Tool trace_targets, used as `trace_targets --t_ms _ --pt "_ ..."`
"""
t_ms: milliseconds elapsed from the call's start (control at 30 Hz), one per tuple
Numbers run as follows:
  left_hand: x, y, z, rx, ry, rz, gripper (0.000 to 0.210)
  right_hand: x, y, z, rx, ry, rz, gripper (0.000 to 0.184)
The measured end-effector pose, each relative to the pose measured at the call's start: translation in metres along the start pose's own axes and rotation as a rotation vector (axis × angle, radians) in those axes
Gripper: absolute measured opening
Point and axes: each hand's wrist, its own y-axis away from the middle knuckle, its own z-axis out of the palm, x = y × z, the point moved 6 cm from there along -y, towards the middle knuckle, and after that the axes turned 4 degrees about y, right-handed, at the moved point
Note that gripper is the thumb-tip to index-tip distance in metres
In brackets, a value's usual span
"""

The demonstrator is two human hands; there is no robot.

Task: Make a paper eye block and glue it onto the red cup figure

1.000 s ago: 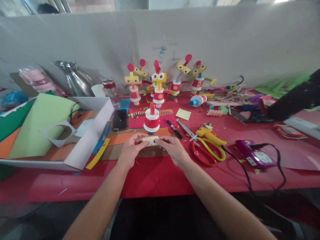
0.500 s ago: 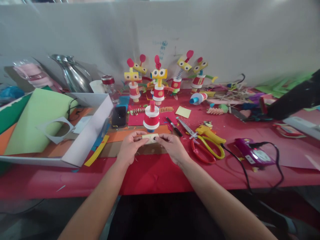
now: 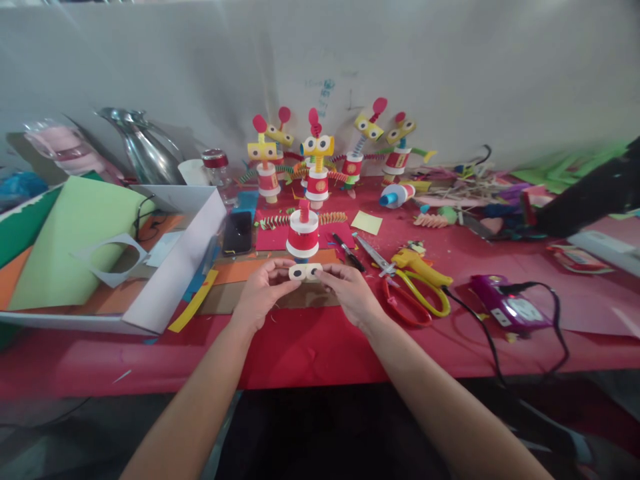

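Note:
Between my two hands is a small pale yellow paper roll (image 3: 306, 273) with two white paper eyes with black pupils on its front. My left hand (image 3: 261, 291) pinches its left end, and my right hand (image 3: 349, 293) grips the right end, thumb near the eye there. Just behind stands a red and white paper cup figure (image 3: 303, 237), headless, with folded paper-spring arms spread to both sides and a red strip on top. A black marker (image 3: 349, 252) lies to the right of the figure.
Finished cup figures (image 3: 317, 180) stand along the wall. Scissors (image 3: 387, 270), a yellow glue gun (image 3: 423, 268) and a purple power box (image 3: 510, 305) with cables lie to the right. At left are a white box (image 3: 175, 267) of coloured paper and a phone (image 3: 238, 233).
The paper roll has turned so both eyes now face me; before, only the right eye showed. Both hands keep hold of it and have barely shifted.

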Motion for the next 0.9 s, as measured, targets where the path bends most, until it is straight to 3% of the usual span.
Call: trace_targets --t_ms 233,500,900 --pt "-0.0012 -0.0009 -0.0065 0.116 0.002 -0.022 0.033 0.0021 0.0002 0.0034 -0.019 0.001 0.011 0.030" --pt "-0.0057 -0.0017 -0.0079 0.121 0.066 -0.068 0.036 0.0008 0.0010 0.0056 -0.034 -0.015 0.008 0.029" --pt "-0.0047 -0.0013 -0.0079 0.134 0.111 -0.027 0.033 -0.0019 -0.0008 -0.0001 0.006 -0.037 0.009 0.033"
